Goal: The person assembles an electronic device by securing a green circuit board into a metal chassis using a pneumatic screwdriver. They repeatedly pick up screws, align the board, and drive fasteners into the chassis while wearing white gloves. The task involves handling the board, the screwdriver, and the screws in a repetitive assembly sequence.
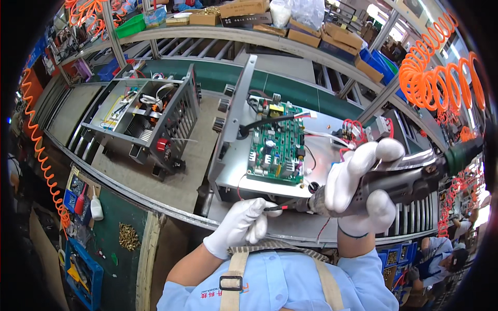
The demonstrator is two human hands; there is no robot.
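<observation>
Power screwdriver, right of the green circuit board and nearer, gripped by the gloved right hand, fingers wrapped round the dark body! And at the slim tip, on the board's near side, the gloved left hand, fingertips pinched tight. Right across the board, a black cable. Hard on its left, a tall grey panel, square between board and open metal box. Right of the board, a tangle of red wires; above those, a coiled orange hose. Beyond the board, cartons on a shelf. Well left and nearer, a white bottle and a heap of small brass-coloured parts. Far right of the board, a co-worker.
</observation>
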